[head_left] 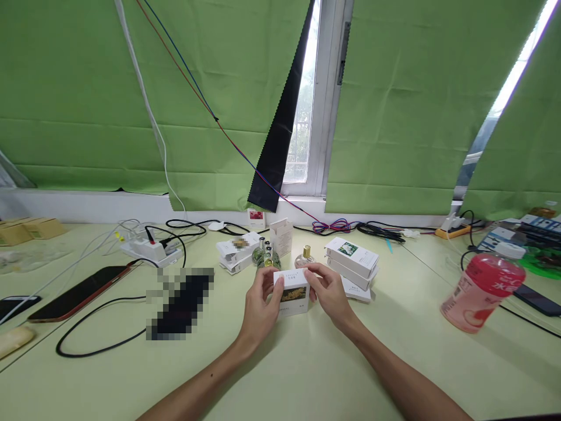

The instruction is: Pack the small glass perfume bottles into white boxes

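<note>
A small white box (293, 292) with a yellow flower picture is held just above the pale green table (307, 362), between both hands. My left hand (259, 304) grips its left end, fingers closed round it. My right hand (329, 290) pinches its right end from above. Right behind the box stand small perfume bottles (266, 255) and a gold-capped bottle (304, 257). A stack of similar white boxes (352, 261) lies just right of my right hand, and another stack (237, 250) lies behind my left hand.
An open white carton (281, 236) stands behind the bottles. A pink drink bottle (482, 287) leans at the right. A dark phone (79, 292), a power strip (149, 249) and several cables (100, 327) lie at the left. A blurred dark object (182, 304) lies left of my hands.
</note>
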The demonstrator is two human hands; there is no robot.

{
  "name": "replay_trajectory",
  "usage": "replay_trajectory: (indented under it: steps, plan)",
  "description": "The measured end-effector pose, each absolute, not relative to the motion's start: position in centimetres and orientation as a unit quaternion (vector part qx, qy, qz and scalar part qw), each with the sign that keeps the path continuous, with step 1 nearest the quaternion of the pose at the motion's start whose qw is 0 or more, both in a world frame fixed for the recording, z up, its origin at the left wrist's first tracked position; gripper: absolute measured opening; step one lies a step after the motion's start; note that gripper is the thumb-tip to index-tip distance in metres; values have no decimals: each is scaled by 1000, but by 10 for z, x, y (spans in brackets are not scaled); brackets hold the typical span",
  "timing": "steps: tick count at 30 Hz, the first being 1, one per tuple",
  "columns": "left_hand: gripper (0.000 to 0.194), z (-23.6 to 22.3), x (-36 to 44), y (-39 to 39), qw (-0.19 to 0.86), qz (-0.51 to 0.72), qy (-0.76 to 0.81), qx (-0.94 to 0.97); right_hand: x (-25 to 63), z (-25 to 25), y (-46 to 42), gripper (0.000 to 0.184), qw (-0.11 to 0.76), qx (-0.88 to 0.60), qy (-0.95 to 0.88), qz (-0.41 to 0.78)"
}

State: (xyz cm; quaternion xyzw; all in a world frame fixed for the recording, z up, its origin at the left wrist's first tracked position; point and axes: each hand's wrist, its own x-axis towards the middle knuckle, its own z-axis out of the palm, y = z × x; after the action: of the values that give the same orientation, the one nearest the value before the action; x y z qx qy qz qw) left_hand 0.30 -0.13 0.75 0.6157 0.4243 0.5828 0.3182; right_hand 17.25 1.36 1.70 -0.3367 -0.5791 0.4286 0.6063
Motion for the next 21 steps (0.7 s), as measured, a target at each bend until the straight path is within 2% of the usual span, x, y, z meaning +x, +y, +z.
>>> replay_trajectory:
  steps: [21]
  plan:
    - [27,12,4,-4,318,572,430,622,172,17,11,33,610,-329,-580,428]
